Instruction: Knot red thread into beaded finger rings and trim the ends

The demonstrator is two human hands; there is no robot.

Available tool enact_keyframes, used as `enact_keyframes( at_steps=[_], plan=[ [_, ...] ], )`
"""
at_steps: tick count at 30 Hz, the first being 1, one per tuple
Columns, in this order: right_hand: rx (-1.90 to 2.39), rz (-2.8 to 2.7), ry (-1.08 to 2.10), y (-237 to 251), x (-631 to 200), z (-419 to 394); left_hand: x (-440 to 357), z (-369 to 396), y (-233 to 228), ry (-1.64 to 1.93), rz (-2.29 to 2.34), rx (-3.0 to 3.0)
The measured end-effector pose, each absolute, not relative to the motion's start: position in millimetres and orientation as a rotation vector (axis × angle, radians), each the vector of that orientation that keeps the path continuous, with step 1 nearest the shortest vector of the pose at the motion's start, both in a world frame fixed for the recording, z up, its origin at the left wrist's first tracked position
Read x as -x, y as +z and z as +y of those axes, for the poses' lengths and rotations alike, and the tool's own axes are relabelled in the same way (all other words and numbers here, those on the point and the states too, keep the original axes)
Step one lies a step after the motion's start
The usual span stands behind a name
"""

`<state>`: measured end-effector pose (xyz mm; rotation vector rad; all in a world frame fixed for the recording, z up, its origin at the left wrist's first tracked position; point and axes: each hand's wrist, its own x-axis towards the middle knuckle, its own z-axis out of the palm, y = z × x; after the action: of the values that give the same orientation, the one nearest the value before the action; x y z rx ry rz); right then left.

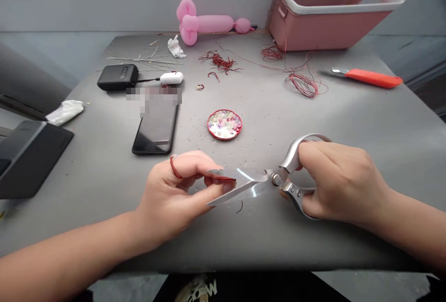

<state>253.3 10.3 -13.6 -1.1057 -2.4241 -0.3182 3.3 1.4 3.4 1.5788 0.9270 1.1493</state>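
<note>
Metal scissors (276, 180) are gripped by the handles in my right hand (343, 181), their blades spread apart and pointing left. Between the blades sit the fingertips of my left hand (181, 183), pinched on a short piece of red cord (226, 179). A red ring of cord (174, 167) circles one finger of that hand. Below the blades a small dark snippet (239, 207) lies on the grey table (265, 246). Just beyond my hands is a round red-rimmed dish (225, 124) of pale and pink beads.
A phone (156, 123), a black power bank (117, 77) and a dark stand (35, 158) occupy the left. Red cord pieces (221, 62), a cord coil (304, 83), an orange-handled cutter (372, 78), a pink bin (324, 28) and a pink balloon (212, 23) lie farther back.
</note>
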Motion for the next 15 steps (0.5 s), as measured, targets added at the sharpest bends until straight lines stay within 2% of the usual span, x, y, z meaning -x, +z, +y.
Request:
enact_keyframes(
  at_steps=[15],
  plan=[
    [1.07, -2.448, -0.397, -6.9, -245.4, 6.4, 2.5, -2.2, 2.6, 1.175, 0.91, -1.628]
  ],
)
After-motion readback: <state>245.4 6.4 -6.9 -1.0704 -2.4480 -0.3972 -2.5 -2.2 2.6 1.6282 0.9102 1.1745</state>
